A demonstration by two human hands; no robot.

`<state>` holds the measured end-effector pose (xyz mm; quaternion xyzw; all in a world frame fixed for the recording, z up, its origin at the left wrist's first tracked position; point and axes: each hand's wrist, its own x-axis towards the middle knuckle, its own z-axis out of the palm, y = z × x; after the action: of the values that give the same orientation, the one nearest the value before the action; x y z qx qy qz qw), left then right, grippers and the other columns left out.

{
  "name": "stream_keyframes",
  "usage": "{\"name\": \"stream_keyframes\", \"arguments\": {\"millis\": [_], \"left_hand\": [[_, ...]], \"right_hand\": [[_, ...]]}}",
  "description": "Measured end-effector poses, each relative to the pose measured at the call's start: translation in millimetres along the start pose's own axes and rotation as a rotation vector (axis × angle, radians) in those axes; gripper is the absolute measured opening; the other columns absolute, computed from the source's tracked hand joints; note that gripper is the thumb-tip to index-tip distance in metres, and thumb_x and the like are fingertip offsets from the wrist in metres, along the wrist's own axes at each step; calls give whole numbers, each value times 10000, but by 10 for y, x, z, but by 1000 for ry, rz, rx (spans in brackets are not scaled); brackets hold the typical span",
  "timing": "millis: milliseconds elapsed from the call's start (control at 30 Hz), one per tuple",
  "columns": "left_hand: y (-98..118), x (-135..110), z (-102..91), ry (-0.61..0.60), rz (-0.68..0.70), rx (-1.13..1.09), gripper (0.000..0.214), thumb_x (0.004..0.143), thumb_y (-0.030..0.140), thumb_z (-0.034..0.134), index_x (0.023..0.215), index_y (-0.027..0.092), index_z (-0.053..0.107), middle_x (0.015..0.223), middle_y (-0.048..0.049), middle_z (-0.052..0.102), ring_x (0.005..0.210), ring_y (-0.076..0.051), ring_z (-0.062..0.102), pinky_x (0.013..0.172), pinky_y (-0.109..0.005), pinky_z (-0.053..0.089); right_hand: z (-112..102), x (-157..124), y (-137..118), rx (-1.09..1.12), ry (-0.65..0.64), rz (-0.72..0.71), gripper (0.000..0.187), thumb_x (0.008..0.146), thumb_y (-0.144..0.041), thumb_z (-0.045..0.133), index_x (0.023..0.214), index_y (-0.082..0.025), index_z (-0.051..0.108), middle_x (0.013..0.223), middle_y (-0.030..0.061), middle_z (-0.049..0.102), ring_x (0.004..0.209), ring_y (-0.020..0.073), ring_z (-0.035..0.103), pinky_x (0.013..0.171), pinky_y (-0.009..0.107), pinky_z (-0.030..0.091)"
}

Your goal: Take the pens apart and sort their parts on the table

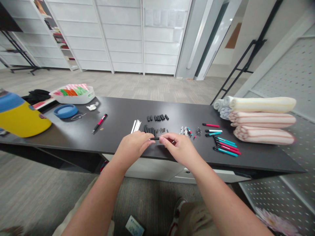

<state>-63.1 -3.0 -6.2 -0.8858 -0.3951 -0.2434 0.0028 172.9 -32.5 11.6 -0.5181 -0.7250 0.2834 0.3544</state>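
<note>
My left hand (134, 147) and my right hand (180, 147) meet over the near side of the dark table. Between their pinched fingertips is a small black pen part (155, 138), one end in each hand. Just behind it lie a row of black tubes (149, 129) and some small springs (161, 130). White refill sticks (136, 126) are beside my left hand. Farther back sit several short black grip sleeves (157, 117). Beyond my right hand are small white, blue and red pen pieces (186, 131) and a pile of tiny metallic parts (199, 131).
Pens in red, teal and white (225, 144) lie to the right, before rolled towels (263, 118). On the left are a red-black pen (99, 123), a blue round lid (65, 111), a white basket (73, 98) of colourful packets and a yellow-blue container (22, 114).
</note>
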Motion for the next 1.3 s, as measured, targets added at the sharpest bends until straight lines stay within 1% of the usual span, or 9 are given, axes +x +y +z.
{"name": "stream_keyframes", "arguments": {"millis": [133,267,433,567,867,1033,1133,1200,1300], "left_hand": [[-6,3,-10,-17,27,4,271,1095,418,513,1187,237,693,1088,-41,768,1004,-220,692,878,-340,496],[9,16,-19,-17,37,8,279,1097,413,508,1181,235,706,1086,-40,767,995,-219,691,865,-343,503],[17,25,-24,-33,42,19,271,1092,407,524,1188,238,713,1083,-40,764,999,-221,688,876,-349,506],[14,28,-27,-28,41,12,267,1090,399,530,1188,232,715,1086,-40,764,1002,-220,691,879,-352,517],[12,43,-29,-34,19,-18,288,1099,406,506,1191,225,711,1090,-47,764,1021,-220,695,912,-356,524],[16,44,-22,-34,0,-33,289,1103,401,494,1192,224,704,1107,-47,765,1034,-222,696,930,-358,527],[10,40,-11,-26,-7,-38,285,1101,398,498,1197,225,704,1123,-47,768,1046,-224,697,948,-362,526],[3,39,-3,-25,-13,-35,285,1101,399,499,1196,225,703,1126,-47,770,1049,-227,697,947,-364,526],[-7,42,4,-23,-22,-29,289,1100,406,496,1197,230,703,1122,-46,772,1049,-229,699,936,-361,529]], "right_hand": [[-17,0,30,3,-8,-5,176,978,-312,659,1051,-248,805,987,13,825,847,178,744,773,283,526],[-31,-8,17,-58,-15,36,238,943,-389,720,1123,-256,801,956,17,823,771,177,730,732,289,526],[-43,-14,-33,-95,-57,15,184,996,-317,641,990,-267,818,915,-12,825,809,167,737,746,269,505],[-40,-15,-25,-31,-29,88,141,934,-336,726,1009,-245,803,896,-1,820,766,158,728,698,257,499],[-116,-14,0,-34,-2,89,137,953,-335,689,981,-264,803,894,-17,821,794,161,738,716,260,498],[-457,-66,-21,-181,75,113,195,977,-344,634,1040,-278,807,946,-8,828,801,172,747,729,274,503],[-807,-140,32,-494,157,156,209,968,-362,631,1018,-276,814,942,17,828,856,210,755,731,294,485],[-1018,-193,113,-752,176,280,216,941,-404,650,959,-269,817,872,37,817,775,238,739,674,325,453],[-1183,-243,249,-950,59,459,198,885,-408,685,864,-260,815,824,68,802,751,264,728,630,340,413]]}}
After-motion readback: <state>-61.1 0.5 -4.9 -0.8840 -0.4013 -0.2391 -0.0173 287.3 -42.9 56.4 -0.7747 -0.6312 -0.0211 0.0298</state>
